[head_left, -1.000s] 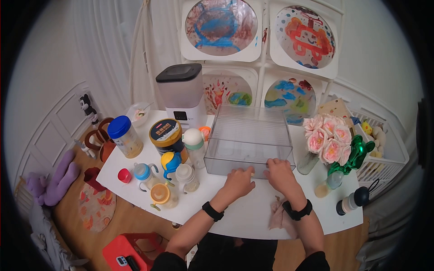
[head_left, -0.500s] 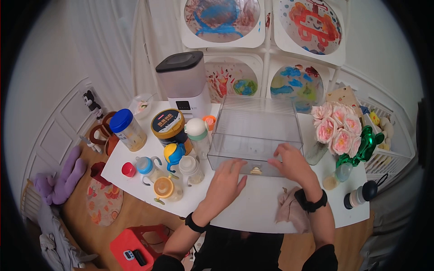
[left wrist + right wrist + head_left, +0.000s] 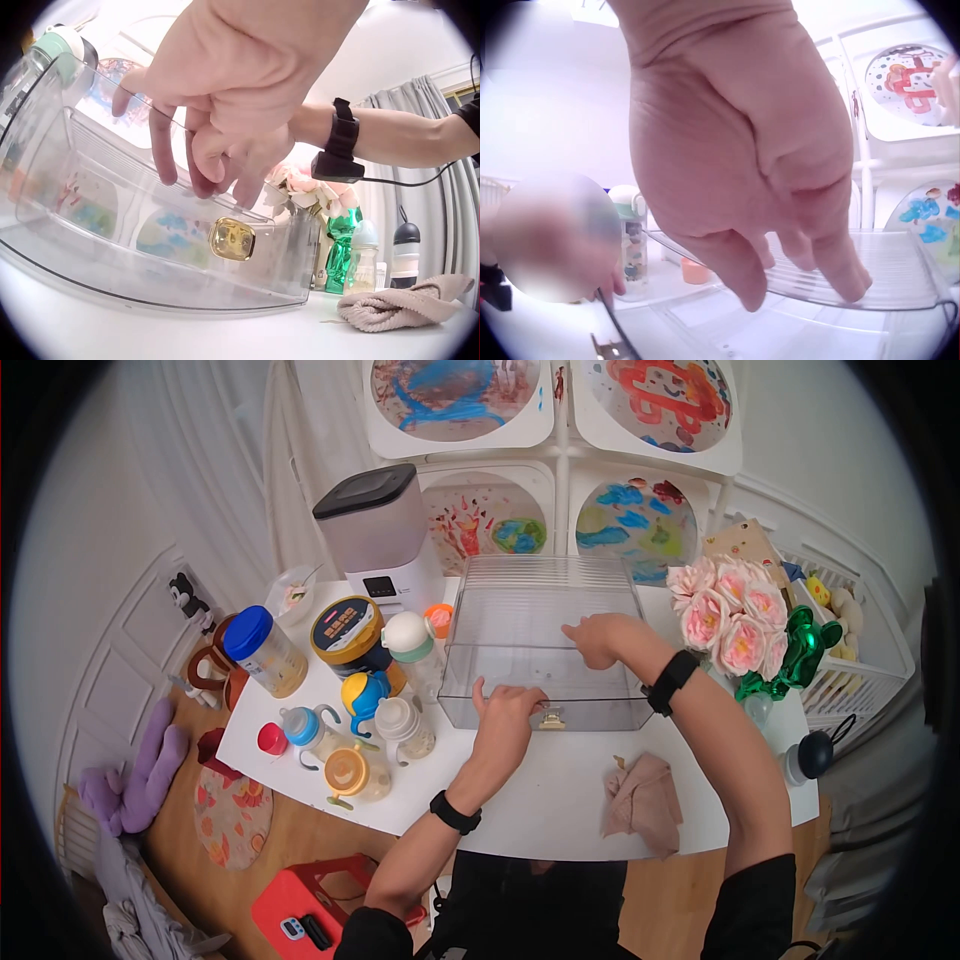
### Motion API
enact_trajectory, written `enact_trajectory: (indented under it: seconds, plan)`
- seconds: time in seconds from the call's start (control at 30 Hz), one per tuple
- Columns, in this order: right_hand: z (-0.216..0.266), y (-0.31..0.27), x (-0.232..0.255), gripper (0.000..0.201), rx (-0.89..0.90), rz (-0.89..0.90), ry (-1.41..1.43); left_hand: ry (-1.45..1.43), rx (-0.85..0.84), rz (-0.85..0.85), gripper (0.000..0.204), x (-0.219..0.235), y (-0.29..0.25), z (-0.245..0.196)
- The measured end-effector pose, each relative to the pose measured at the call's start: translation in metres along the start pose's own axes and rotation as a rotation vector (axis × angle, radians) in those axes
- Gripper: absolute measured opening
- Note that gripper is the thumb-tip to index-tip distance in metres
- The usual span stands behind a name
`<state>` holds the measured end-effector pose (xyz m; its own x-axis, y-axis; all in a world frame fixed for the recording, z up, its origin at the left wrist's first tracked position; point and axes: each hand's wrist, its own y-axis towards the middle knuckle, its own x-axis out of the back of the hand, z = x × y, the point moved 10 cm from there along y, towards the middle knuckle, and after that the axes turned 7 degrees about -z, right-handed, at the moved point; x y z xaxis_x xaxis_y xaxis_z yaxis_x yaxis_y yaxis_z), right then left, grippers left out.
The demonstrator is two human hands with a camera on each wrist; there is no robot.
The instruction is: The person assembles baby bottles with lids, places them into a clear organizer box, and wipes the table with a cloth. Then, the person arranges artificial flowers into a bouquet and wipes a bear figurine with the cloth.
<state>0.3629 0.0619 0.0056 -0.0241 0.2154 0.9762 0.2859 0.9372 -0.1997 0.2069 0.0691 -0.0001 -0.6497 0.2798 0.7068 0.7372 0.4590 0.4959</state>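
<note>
Clear plastic box point(image 3: 545, 680), smoky grey and glossy, sits on the smooth white counter point(image 3: 525, 790) between the cluster of bottles and the pink roses point(image 3: 730, 620), with a ridged panel point(image 3: 900, 255) across the rear part of its top. Its thin walls let the round paintings point(image 3: 172, 236) behind show through in the left wrist view, which also gives the gold clasp point(image 3: 232, 238) its full shape, a rounded square with a shiny raised frame; from the head it is only a small glint on the front wall. That low view brings out the ribbed weave of the folded beige cloth point(image 3: 405, 304) as well. The left hand point(image 3: 508, 722) is at the front rim beside the clasp, its fingers reaching over the edge, though whether they pinch the wall I cannot tell. The right hand point(image 3: 603, 640) is over the top of the box, farther back than the left; its own wrist view reveals what the head view hides, the fingers extended downward by the panel's front edge and the thumb apart from them, gripping nothing. An orange cup point(image 3: 695, 271) stands beyond the box in that view, near the bottle with the pale green collar point(image 3: 632, 247)
</note>
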Motion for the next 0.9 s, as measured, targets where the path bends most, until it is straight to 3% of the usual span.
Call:
enact_trajectory:
  seconds: [0.2, 0.33, 0.67, 0.8, 0.83, 0.9]
  plan:
    - [-0.01, 0.02, -0.011, 0.034, -0.019, 0.221, -0.049, 0.01, 0.017, 0.014, 0.013, 0.013, -0.01, -0.007]
    - [-0.007, 0.003, 0.009, 0.038, -0.121, 0.315, 0.004, 0.05, 0.033, 0.09, 0.014, 0.02, -0.031, -0.012]
    - [-0.01, 0.005, 0.007, 0.04, -0.097, 0.317, 0.046, 0.042, -0.001, 0.097, 0.014, 0.025, -0.061, -0.029]
    - [-0.011, 0.009, 0.004, 0.047, -0.056, 0.317, 0.055, 0.104, -0.014, 0.145, 0.019, 0.024, -0.07, -0.03]
    - [-0.009, 0.002, 0.009, 0.063, -0.085, 0.347, 0.056, 0.087, -0.057, 0.063, 0.023, 0.032, -0.068, -0.037]
    - [-0.01, 0.002, 0.008, 0.07, -0.089, 0.336, 0.081, 0.075, -0.092, -0.02, 0.027, 0.05, -0.067, -0.045]
